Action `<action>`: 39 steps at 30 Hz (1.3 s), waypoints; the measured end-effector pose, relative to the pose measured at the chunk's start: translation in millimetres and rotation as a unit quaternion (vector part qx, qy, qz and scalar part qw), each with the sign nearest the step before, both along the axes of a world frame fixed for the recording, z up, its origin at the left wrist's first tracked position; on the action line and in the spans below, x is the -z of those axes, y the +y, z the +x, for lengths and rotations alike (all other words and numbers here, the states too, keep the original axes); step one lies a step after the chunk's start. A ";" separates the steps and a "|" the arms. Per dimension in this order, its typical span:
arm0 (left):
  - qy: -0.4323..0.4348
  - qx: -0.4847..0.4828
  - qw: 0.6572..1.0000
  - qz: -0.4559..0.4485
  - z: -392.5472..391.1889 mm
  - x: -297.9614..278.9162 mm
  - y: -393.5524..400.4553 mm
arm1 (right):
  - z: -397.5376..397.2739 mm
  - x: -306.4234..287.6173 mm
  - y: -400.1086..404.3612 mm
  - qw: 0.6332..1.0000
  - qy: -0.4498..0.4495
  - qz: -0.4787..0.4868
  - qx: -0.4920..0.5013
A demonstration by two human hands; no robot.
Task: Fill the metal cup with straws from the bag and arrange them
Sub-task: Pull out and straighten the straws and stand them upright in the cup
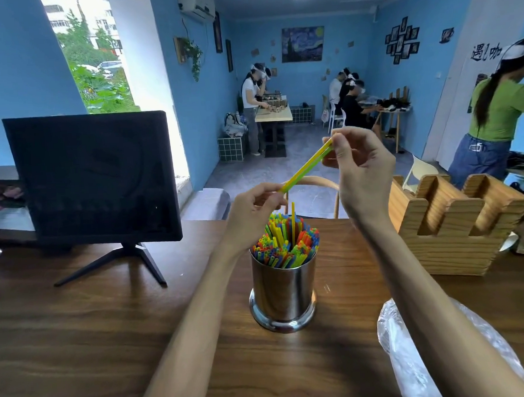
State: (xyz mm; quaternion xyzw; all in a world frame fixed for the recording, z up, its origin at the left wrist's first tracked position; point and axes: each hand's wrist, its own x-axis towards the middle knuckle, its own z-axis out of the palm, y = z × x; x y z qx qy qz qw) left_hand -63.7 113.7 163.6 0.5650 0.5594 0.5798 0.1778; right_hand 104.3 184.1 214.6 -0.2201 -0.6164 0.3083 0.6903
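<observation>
Head view: cup (pixel 282 291) mid-bench, nearly full of straws (pixel 286 242). Left hand (pixel 255 210) and right hand (pixel 359 166) each pinch an end of a yellow-green straw pair (pixel 306 167) above it. Next, probably: tip upright, drop into a gap, level tops. Bag (pixel 414 357) lies right. No labels on cup; wall lettering (pixel 487 53) right, unclear.

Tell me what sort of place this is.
Probably a small cafe or drinks shop. A metal cup packed with coloured straws stands on a wooden counter beside a monitor. Beyond are blue walls hung with framed pictures, and people at small tables.
</observation>
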 end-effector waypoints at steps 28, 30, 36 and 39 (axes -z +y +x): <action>-0.422 -0.132 0.882 0.166 -39.9 -34.1 -12.0 | -2.6 71.6 3.0 0.942 -0.323 -0.008 -0.096; -0.385 -0.131 0.898 0.171 -38.4 -35.0 -11.2 | -6.6 79.1 2.8 0.927 -0.372 0.049 -0.028; -0.241 -0.110 0.945 0.192 -24.6 -33.6 -9.4 | -16.0 81.6 -3.5 0.882 -0.464 0.082 -0.011; -0.168 -0.086 0.964 0.187 -18.2 -33.5 -9.4 | -15.3 77.3 1.1 0.863 -0.500 0.028 -0.067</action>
